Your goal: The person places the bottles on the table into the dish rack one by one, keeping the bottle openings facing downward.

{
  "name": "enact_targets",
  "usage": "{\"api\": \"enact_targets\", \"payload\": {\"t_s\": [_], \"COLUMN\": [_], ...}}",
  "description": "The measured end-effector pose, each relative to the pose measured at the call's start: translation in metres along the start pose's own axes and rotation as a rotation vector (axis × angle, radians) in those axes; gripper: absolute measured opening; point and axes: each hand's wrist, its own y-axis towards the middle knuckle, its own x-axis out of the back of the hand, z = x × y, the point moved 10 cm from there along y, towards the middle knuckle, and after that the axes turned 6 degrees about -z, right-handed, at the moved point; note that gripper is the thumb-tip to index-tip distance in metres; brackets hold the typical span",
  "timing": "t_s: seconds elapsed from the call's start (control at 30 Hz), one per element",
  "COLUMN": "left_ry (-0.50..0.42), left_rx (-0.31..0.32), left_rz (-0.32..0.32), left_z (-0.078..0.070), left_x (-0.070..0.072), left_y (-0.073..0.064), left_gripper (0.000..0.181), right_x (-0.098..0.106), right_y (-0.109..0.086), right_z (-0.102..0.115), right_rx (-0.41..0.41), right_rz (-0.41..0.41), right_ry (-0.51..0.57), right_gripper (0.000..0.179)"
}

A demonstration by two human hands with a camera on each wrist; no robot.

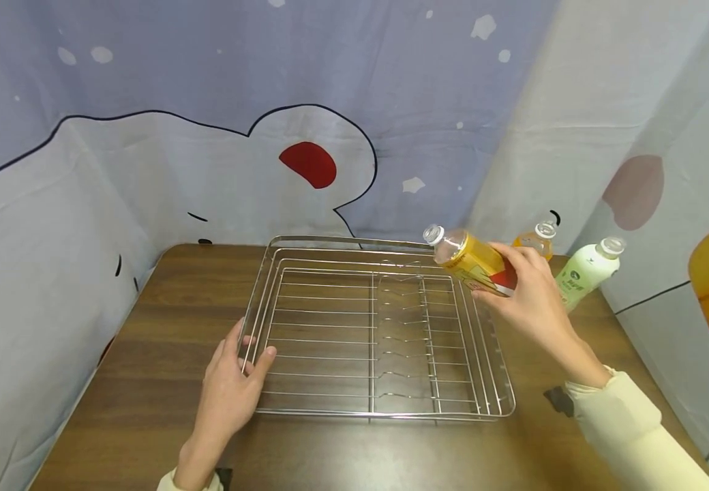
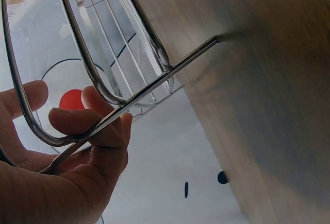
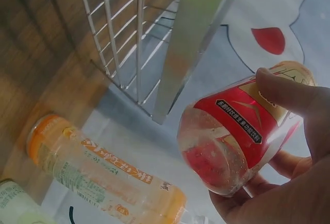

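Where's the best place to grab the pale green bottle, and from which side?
Grip the pale green bottle round its body, probably from the near right: it widens below the narrow neck, and the orange bottle stands close on its left.

Curtained nook, cartoon cloth — lilac (partly), wooden tabletop

in the head view we see the orange bottle mostly hidden behind the right hand and the worktop cut off below, while the right wrist view crops the green bottle.
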Motion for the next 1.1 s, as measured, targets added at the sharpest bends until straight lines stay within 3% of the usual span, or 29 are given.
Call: {"api": "enact_targets", "payload": {"t_s": [0.23, 0.67, 1.1], "left_ry": [-0.007, -0.005, -0.003], "left_rx": [-0.001, 0.007, 0.003], "left_rz": [-0.001, 0.0, -0.01], "left_z": [-0.001, 0.0, 0.001], "left_x": [0.0, 0.0, 0.0], "left_y": [0.0, 0.001, 0.0], "left_gripper": [0.08, 0.08, 0.079], "right_x": [-0.002, -0.01, -0.015], "right_y": [0.015, 0.036, 0.043], "right_z": [0.007, 0.022, 0.033], "right_rx": [0.109, 0.254, 0.401], "right_rz": [-0.023, 0.076, 0.086], "right_ry": [-0.015, -0.23, -0.363], "right_gripper": [0.084, 0.085, 0.08]}}
